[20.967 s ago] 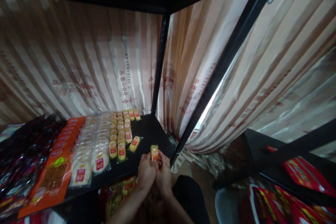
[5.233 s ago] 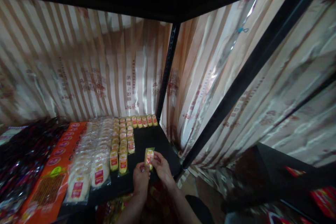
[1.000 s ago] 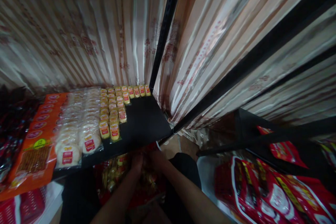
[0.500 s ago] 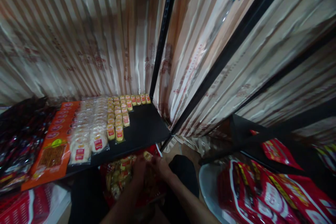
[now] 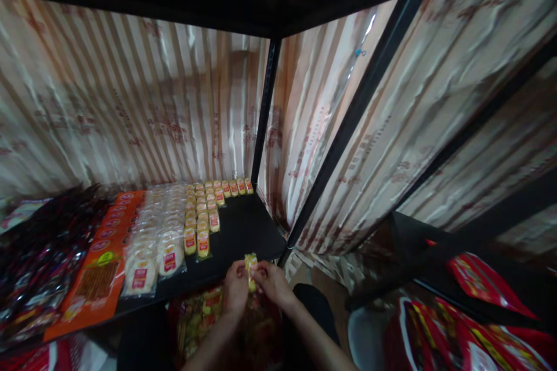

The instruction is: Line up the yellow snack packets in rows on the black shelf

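Both my hands meet at the front edge of a black shelf [image 5: 243,232]. My left hand [image 5: 235,290] and my right hand [image 5: 272,282] pinch one small yellow snack packet [image 5: 250,267] between their fingers, held upright just in front of the shelf. On the shelf lie rows of the same yellow packets [image 5: 201,217], running back to the striped curtain. Below my hands is a heap of more yellow packets in a red bag [image 5: 201,314].
Left of the yellow rows lie clear packs of pale round cakes [image 5: 152,237], orange packets [image 5: 102,266] and dark red bags [image 5: 39,255]. A black upright post [image 5: 262,116] stands at the shelf's back corner. Red-and-white bags [image 5: 439,336] lie at the lower right.
My hands were down in the red bag below the shelf; now they have risen to the shelf's front edge with one yellow packet between them. The view has tilted upward.
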`<state>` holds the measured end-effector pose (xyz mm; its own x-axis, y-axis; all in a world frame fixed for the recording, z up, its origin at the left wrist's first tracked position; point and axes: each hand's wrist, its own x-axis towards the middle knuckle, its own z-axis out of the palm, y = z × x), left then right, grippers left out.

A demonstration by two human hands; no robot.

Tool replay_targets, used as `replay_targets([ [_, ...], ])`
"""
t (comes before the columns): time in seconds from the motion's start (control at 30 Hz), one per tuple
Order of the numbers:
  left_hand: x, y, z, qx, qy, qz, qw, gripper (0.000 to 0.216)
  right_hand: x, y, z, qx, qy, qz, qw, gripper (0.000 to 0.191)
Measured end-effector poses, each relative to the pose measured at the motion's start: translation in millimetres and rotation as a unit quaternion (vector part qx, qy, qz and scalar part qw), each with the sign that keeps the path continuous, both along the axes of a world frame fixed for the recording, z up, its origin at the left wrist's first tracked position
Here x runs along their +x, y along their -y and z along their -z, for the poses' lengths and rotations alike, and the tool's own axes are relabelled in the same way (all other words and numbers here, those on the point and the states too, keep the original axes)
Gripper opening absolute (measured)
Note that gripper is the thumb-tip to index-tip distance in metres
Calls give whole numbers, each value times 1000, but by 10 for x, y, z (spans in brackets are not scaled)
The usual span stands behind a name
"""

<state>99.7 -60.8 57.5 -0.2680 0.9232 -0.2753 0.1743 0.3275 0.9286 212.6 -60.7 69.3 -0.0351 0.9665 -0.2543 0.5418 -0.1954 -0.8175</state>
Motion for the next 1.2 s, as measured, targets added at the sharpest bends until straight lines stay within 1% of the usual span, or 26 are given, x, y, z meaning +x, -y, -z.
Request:
replay_targets([
  [0.1, -55, -118, -58, 25, -70, 37, 997, 30, -46, -88, -126, 63, 40, 9, 997, 18],
  [0.17, -74, -197, -111, 7, -95, 32, 995, 32, -76, -160, -182, 97, 83, 13, 992, 19],
  [0.23, -78, -276, -167, -11, -97, 28, 995, 31, -107, -243, -197, 112, 111, 17, 987, 20],
  [0.37, -67, -433, -208, -32, -83, 14, 996, 32, -163, -432, -117, 121, 110, 26, 986, 21],
  [0.47, -63, -562, -149, -33, -55, 11, 998, 31, -194, -575, -18, 132, 97, 26, 986, 16],
  [0.57, -65, -701, -71, -21, -46, 17, 999, 28, -219, -713, 62, 135, 72, 27, 988, 19],
  [0.7, -73, -892, -58, -21, -97, 20, 995, 29, -246, -916, 111, 134, 64, 27, 989, 20],
  [0.9, -59, -1241, -165, -51, -206, 31, 977, 36, -296, -1317, 141, 145, 91, 48, 984, 16],
  [1.03, -42, -1528, -172, -56, -213, 31, 975, 35, -347, -1619, 195, 151, 86, 63, 983, 19],
  [1.2, -24, -1826, -158, -27, -195, 22, 980, 34, -414, -1950, 234, 174, 90, 84, 977, 22],
])
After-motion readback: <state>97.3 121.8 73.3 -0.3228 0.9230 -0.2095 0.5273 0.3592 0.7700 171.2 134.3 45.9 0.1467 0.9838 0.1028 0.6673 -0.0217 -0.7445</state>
